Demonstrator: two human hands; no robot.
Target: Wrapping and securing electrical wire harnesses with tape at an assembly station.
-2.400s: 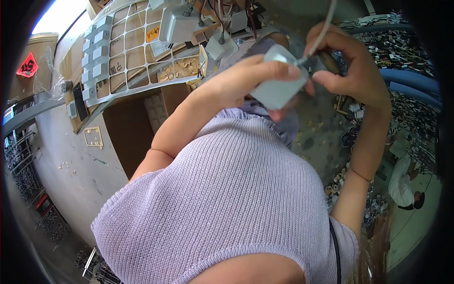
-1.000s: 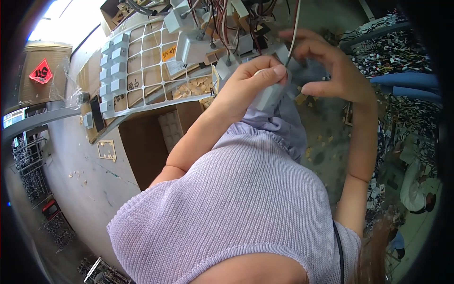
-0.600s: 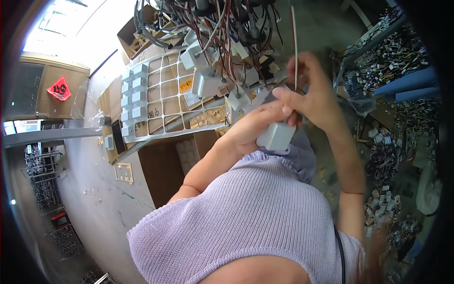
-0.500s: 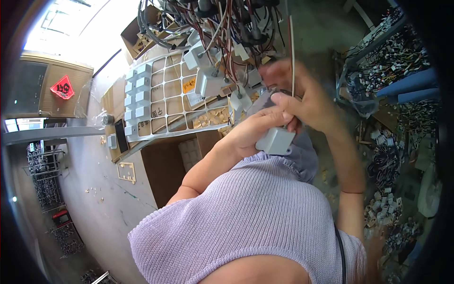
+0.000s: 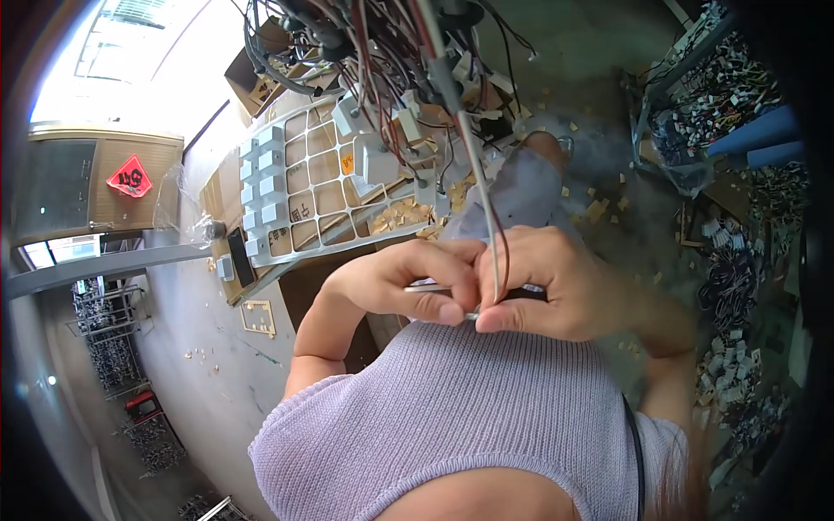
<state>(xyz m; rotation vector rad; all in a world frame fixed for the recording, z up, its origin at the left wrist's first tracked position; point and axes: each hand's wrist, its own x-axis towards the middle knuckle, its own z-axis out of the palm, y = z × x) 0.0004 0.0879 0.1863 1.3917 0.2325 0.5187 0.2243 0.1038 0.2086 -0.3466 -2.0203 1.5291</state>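
In front of my chest both hands are closed in a pinch, thumbs nearly meeting. A grey cable (image 5: 445,82) hangs down from the bundle above and splits into a white and a brown wire (image 5: 501,252). These wires run into the fingers of my right hand (image 5: 552,282), which grips them. My left hand (image 5: 408,273) has thumb and forefinger pressed together on a thin white wire (image 5: 424,288). What joins or lies between the fingertips is too small and covered to tell.
A dark wire bundle (image 5: 382,52) hangs overhead. At left, a white grid rack (image 5: 314,182) carries several light-grey boxes (image 5: 271,187) on a cardboard-covered table. Wire heaps (image 5: 699,104) and blue rolls (image 5: 756,135) lie at right. Cardboard scraps (image 5: 599,208) litter the floor.
My hands have come lower and side by side. The light-grey box that was in my left hand no longer shows there. My right hand has swung down from its raised, blurred position.
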